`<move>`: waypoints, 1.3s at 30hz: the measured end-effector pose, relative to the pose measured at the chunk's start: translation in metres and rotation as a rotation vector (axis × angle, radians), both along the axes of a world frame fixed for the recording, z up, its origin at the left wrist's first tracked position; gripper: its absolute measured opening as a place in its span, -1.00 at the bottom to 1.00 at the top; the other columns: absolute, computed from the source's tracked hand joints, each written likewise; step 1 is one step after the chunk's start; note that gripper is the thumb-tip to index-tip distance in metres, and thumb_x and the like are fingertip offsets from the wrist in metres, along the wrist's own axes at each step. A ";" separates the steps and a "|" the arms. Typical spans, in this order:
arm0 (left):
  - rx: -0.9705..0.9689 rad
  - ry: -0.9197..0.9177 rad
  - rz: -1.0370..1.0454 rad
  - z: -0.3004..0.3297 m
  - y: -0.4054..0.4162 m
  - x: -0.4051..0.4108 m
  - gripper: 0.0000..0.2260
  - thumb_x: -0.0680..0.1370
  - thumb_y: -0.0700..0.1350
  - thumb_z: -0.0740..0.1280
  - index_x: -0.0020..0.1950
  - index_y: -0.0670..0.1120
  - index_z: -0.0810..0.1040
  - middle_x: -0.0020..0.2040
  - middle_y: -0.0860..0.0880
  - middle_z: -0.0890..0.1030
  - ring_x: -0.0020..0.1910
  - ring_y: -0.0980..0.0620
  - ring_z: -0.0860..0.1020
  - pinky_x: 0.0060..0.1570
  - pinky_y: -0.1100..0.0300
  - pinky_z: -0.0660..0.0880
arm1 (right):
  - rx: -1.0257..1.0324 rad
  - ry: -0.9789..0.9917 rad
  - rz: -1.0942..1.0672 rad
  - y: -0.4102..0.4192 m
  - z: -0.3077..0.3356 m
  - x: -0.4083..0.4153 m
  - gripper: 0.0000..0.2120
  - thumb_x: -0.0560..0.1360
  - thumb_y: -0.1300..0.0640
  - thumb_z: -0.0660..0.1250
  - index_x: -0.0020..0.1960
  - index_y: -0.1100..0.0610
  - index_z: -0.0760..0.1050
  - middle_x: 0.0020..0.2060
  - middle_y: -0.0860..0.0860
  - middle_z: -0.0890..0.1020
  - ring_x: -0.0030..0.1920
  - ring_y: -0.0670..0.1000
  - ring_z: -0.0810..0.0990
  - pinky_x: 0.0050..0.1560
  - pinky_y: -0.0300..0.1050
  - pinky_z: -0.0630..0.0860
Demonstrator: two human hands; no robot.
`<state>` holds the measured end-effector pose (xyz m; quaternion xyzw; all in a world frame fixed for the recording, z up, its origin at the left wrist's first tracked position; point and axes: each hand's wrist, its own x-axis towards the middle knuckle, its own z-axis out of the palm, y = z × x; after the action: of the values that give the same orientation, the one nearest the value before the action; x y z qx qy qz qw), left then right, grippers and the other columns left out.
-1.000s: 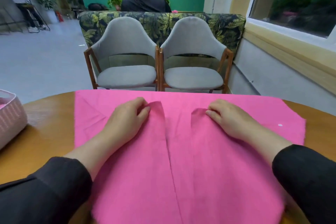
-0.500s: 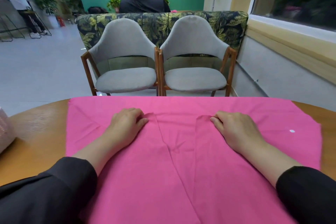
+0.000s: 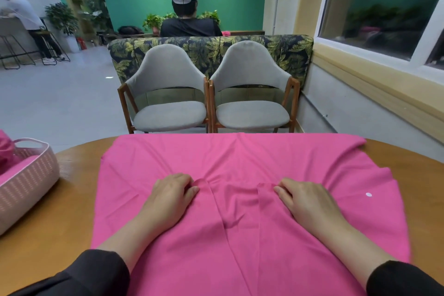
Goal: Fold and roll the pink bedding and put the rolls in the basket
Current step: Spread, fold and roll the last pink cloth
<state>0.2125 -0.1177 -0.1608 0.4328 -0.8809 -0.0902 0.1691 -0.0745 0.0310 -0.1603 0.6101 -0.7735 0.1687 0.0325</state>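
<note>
Since a moment ago, more of the room is seen, and the pink bedding (image 3: pixel 240 175) has been bunched up into soft wrinkles between the two hands. Before, it lay flatter. More of the basket (image 3: pixel 26 182) can be seen now too, at the left side.

The pink bedding is spread on the round wooden table (image 3: pixel 60 223), right in front of the person, and its far edge reaches the far edge of the table. Two folded flaps are laid toward the middle, with a gap left between them. A small white dot (image 3: pixel 368 194) is seen on the right part of the cloth.

The left hand (image 3: pixel 168 199) is laid palm down on the left flap. Its fingers are kept close together and bent at the tips, and the flap's top corner is touched by them. It cannot be told if the cloth is pinched. The right hand (image 3: pixel 310 202) is laid on the right flap the same way, fingers together, tips at the flap's corner.

The basket is set on the table, well apart from the bedding, and something pink is held inside it.

Two grey chairs (image 3: pixel 209 94) are placed behind the table.
</note>
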 end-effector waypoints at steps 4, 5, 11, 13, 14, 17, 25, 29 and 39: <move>-0.016 0.006 -0.038 0.001 0.038 0.017 -0.77 0.57 0.19 0.17 -0.20 0.09 0.33 -0.19 0.05 0.55 -0.09 -0.10 0.56 -0.13 0.00 0.45 | 0.007 0.030 -0.020 0.042 0.001 0.022 -0.70 0.64 -0.20 0.09 -0.05 -0.01 0.43 -0.20 0.00 0.67 -0.11 0.14 0.64 -0.18 0.01 0.40; -0.021 0.004 -0.044 0.002 0.048 0.021 -0.75 0.54 0.23 0.11 -0.19 0.10 0.34 -0.19 0.05 0.55 -0.10 -0.10 0.56 -0.13 0.01 0.46 | 0.009 0.030 -0.017 0.053 0.001 0.027 -0.70 0.64 -0.20 0.08 -0.05 -0.01 0.42 -0.19 0.00 0.67 -0.11 0.14 0.64 -0.17 0.01 0.42; -0.050 0.008 -0.077 -0.002 0.094 0.041 -0.67 0.51 0.26 0.03 -0.18 0.06 0.42 -0.20 0.06 0.54 -0.13 -0.09 0.56 -0.15 -0.03 0.48 | 0.035 0.031 0.008 0.108 0.002 0.055 -0.68 0.61 -0.21 0.02 -0.06 -0.02 0.40 -0.24 -0.02 0.65 -0.15 0.15 0.64 -0.18 0.04 0.51; -0.035 0.004 -0.061 -0.004 0.103 0.047 -0.66 0.52 0.26 0.04 -0.14 0.07 0.45 -0.20 0.10 0.53 -0.11 -0.06 0.56 -0.12 -0.03 0.48 | 0.042 0.035 0.007 0.120 0.003 0.060 -0.69 0.62 -0.21 0.04 -0.04 -0.01 0.40 -0.20 -0.01 0.66 -0.12 0.16 0.64 -0.17 0.04 0.49; -0.021 0.019 -0.061 -0.005 0.107 0.050 -0.68 0.52 0.26 0.05 -0.14 0.09 0.45 -0.21 0.14 0.51 -0.11 -0.03 0.55 -0.11 -0.03 0.48 | 0.053 0.027 0.008 0.124 0.004 0.062 -0.69 0.62 -0.22 0.04 -0.03 -0.01 0.40 -0.18 -0.02 0.66 -0.09 0.15 0.64 -0.15 0.04 0.48; 0.065 0.129 -0.065 0.005 0.112 0.051 -0.84 0.59 0.17 0.20 -0.12 0.15 0.44 -0.22 0.22 0.50 -0.12 0.07 0.53 -0.05 0.02 0.47 | 0.084 -0.080 0.020 0.122 0.013 0.056 -0.67 0.61 -0.24 0.05 -0.04 -0.01 0.39 -0.16 -0.02 0.65 -0.05 0.12 0.63 -0.10 0.05 0.49; -0.082 0.322 0.086 0.056 0.034 0.019 -0.86 0.65 0.01 0.25 -0.06 0.01 0.50 -0.20 0.02 0.61 -0.17 -0.09 0.55 -0.18 0.05 0.42 | -0.255 -0.185 -0.011 0.032 0.066 0.003 -0.75 0.63 -0.06 0.19 -0.07 0.07 0.51 -0.19 0.07 0.67 -0.12 0.21 0.60 -0.12 0.11 0.50; -0.068 0.194 0.084 0.065 -0.025 -0.018 -0.83 0.67 0.04 0.22 0.00 -0.03 0.49 -0.19 0.02 0.56 -0.13 -0.11 0.52 -0.17 0.07 0.36 | -0.206 -0.223 0.037 -0.036 0.072 -0.022 -0.80 0.65 -0.02 0.20 -0.02 0.06 0.52 -0.12 0.03 0.66 -0.06 0.11 0.58 -0.03 0.07 0.49; 0.074 -0.177 -0.028 0.006 -0.100 -0.053 -0.59 0.72 0.01 0.05 0.54 -0.09 0.28 0.53 -0.07 0.37 0.43 -0.12 0.40 0.49 0.01 0.19 | 0.235 -0.167 0.016 -0.103 0.010 -0.046 -0.57 0.72 -0.01 -0.02 0.50 0.15 0.29 0.49 0.10 0.38 0.47 0.19 0.34 0.50 -0.13 0.07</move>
<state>0.1593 -0.2182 -0.1551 0.4326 -0.8944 -0.0865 0.0731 -0.1209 -0.0721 -0.1499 0.5999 -0.7829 0.1273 -0.1049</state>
